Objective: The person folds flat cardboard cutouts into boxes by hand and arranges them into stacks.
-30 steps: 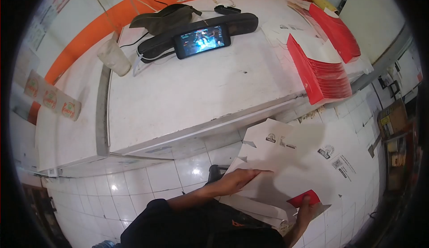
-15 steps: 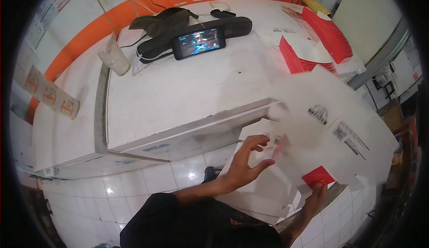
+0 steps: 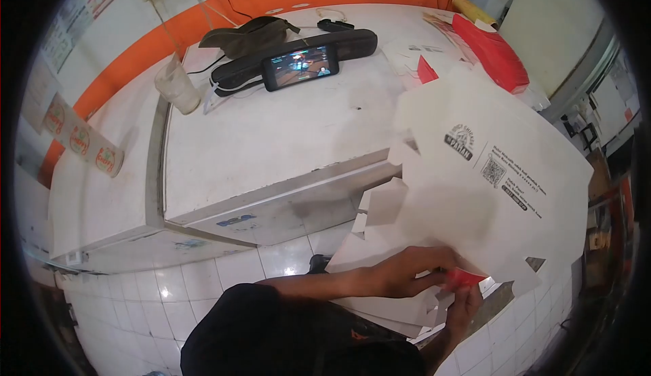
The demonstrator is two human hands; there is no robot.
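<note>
A large flat sheet of white cardboard (image 3: 434,200) with black print and a QR code is held up in front of me, its near edge showing a red folded flap (image 3: 466,278). My left hand (image 3: 417,271) is closed at this flap, its fingertips pinching the red part. Just below, my right hand (image 3: 463,307) grips the same flap from underneath. More white cardboard (image 3: 380,308) lies under my left forearm, partly hidden by it.
On the white counter (image 3: 271,152) a phone (image 3: 300,67) leans on a black case (image 3: 359,44), beside a dark cap (image 3: 251,35). A plastic cup (image 3: 178,88) stands left, near stacked printed cups (image 3: 81,139). Red boxes (image 3: 491,54) lie at the back right.
The printed sheet has come up and over the counter's right side, covering the nearer red stack. My left hand opened, then moved right to the red flap beside my right hand.
</note>
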